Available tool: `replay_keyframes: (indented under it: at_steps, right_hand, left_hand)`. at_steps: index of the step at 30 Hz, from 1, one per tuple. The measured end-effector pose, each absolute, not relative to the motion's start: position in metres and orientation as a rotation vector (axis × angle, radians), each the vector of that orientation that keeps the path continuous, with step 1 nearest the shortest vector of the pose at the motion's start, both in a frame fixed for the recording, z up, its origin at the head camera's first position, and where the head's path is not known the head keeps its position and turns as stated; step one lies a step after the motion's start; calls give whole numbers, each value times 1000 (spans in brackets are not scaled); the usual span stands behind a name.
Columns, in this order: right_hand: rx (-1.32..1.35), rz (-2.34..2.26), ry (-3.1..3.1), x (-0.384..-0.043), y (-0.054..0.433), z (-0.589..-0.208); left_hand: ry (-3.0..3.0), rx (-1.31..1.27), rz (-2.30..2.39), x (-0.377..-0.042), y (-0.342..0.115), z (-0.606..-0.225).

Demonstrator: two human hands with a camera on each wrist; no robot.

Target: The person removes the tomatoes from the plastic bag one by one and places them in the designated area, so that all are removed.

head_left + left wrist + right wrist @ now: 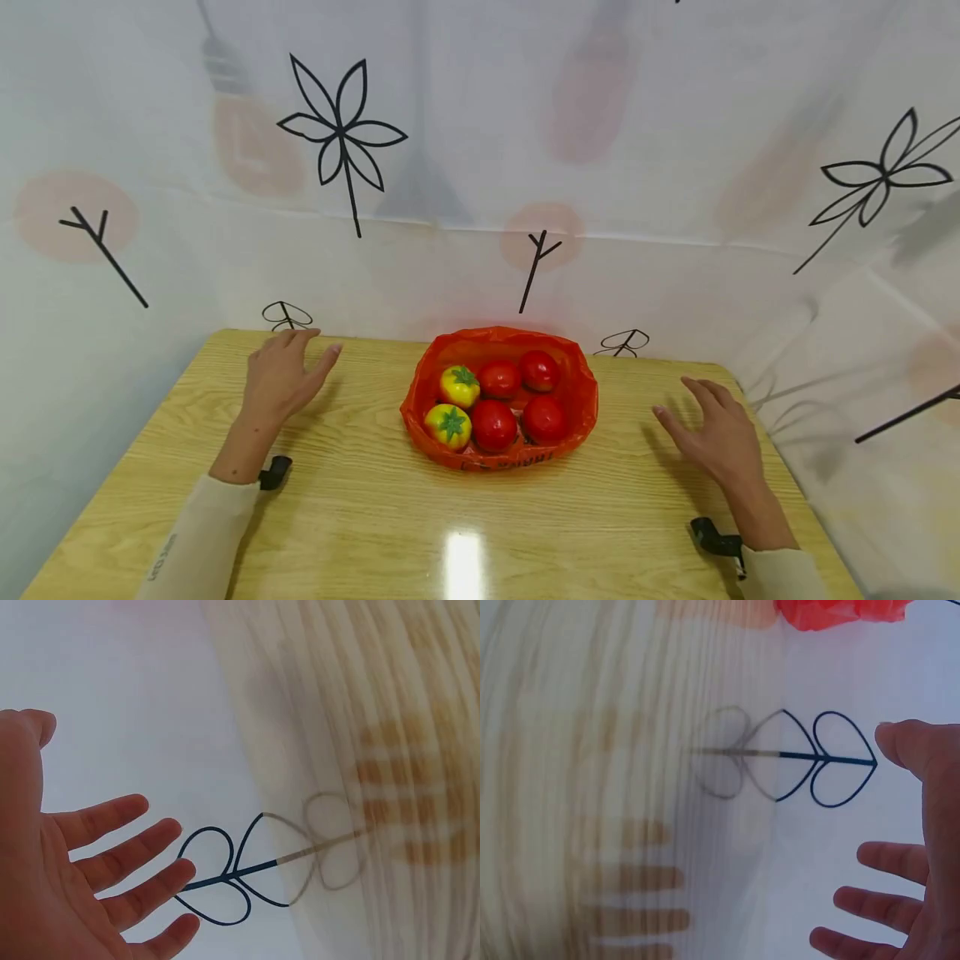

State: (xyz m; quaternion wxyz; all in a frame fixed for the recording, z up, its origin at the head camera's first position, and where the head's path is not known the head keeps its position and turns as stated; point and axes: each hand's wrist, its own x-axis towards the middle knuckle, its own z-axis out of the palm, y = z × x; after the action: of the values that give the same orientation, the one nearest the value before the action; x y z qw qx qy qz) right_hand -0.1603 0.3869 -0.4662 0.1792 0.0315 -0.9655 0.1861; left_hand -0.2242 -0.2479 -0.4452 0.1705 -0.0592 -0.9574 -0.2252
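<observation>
In the head view a red plastic bag point(420, 383), its mouth spread wide, stands at the middle of the table. Inside lie several red tomatoes point(494, 426) and two yellow ones with green star-shaped tops, the nearer yellow tomato point(448, 427) at the front left. To the left of the bag is my left hand point(281, 375), fingers spread and holding nothing. On the other side my right hand point(716, 433) hovers over the table, its fingers loosely extended with nothing in them. Both wrist views show these fingers apart, and a red edge of the bag point(840, 611) appears in the right one.
The wooden table point(345, 517) has a glossy top with a bright reflection near the front. A white cloth point(450, 275) printed with flowers and twigs hangs behind it and along both sides. Black camera mounts point(712, 537) sit at the wrists.
</observation>
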Motion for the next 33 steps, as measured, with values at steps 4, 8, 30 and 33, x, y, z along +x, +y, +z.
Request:
replay_keyframes:
  at_steps: [4, 8, 30, 33]
  right_hand:
    - [95, 559, -2721, -160, 381, -463]
    - [109, 587, -2711, -159, 374, -458]
    - [235, 637, -2634, -153, 333, -443]
    - [259, 635, -2615, -153, 330, -443]
  left_hand:
    - [-2699, -208, -649, -225, -244, -444]
    - [-2697, -237, -645, -225, -240, -443]
    - [-2705, -320, -659, -221, -208, -442]
    - [-2715, -329, -649, -219, -203, -440]
